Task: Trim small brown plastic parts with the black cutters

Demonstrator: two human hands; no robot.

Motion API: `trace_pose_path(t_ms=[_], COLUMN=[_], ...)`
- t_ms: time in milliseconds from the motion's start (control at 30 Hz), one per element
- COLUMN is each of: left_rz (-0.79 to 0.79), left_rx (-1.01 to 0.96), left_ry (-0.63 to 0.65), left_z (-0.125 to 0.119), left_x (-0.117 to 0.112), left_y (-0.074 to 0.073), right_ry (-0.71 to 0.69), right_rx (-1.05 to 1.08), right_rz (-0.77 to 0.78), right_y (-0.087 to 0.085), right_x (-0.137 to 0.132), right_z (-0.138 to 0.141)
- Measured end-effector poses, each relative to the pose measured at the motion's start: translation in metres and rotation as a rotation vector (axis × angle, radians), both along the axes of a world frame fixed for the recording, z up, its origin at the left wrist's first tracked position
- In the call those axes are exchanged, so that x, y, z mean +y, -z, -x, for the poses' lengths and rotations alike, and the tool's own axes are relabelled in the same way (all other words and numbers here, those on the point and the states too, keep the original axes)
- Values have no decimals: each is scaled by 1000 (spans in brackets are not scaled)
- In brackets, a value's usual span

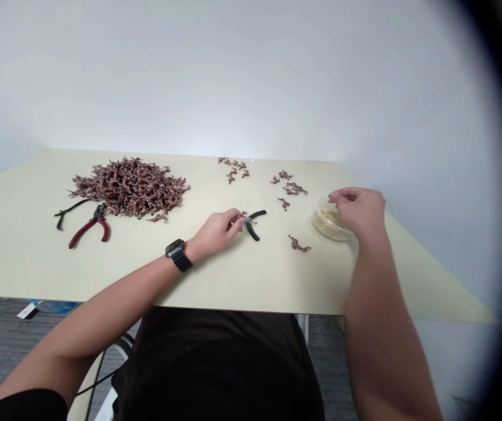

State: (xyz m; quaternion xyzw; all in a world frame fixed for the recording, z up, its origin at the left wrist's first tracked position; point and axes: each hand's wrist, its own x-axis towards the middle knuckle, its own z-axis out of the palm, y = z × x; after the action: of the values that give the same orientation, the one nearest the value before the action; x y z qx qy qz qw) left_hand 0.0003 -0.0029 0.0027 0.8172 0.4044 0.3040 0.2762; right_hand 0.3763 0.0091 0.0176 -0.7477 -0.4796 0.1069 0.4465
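My left hand (220, 233) is closed in a pinch over the middle of the table. A bit of a small brown animal figure (244, 214) peeks out at its fingertips. Black-handled pliers (253, 229) lie right at those fingertips, their jaws partly hidden by the hand. Over a round clear plastic tub (327, 233) is my right hand (360, 210), thumb and fingers pinched together at the rim. Tiny gold-coloured metal pieces (330, 217) fill the lower part of the tub. Whatever the right fingertips hold is too small to make out. Between the hands lies another brown figure (298, 244).
A big heap of brown figures (132, 186) covers the back left of the table (79, 275). Red-handled cutters (90, 228) and a black-handled tool (69, 213) lie before it. Loose figures (235, 168) form small groups at the back, several (295, 189) near the tub. A wall stands behind.
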Motion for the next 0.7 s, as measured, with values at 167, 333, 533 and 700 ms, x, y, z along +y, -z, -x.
trace_pose_path(t_ms=[167,333,533,700], left_rz=[-9,-28,-34,-34], left_rx=[-62,-206,-344,-327], left_ry=[-42,-53,-16,21], left_z=[0,-4,-11,-12], left_x=[-1,-7,-12,-14], left_y=[2,1,3,4], right_ry=[-415,-761,-987,-1030], right_rx=[549,754,695,680], right_rz=[-156,119,300,332], right_y=[-7,-7,3,11], right_x=[-8,-18,-28,-28], right_z=[42,91,135,145])
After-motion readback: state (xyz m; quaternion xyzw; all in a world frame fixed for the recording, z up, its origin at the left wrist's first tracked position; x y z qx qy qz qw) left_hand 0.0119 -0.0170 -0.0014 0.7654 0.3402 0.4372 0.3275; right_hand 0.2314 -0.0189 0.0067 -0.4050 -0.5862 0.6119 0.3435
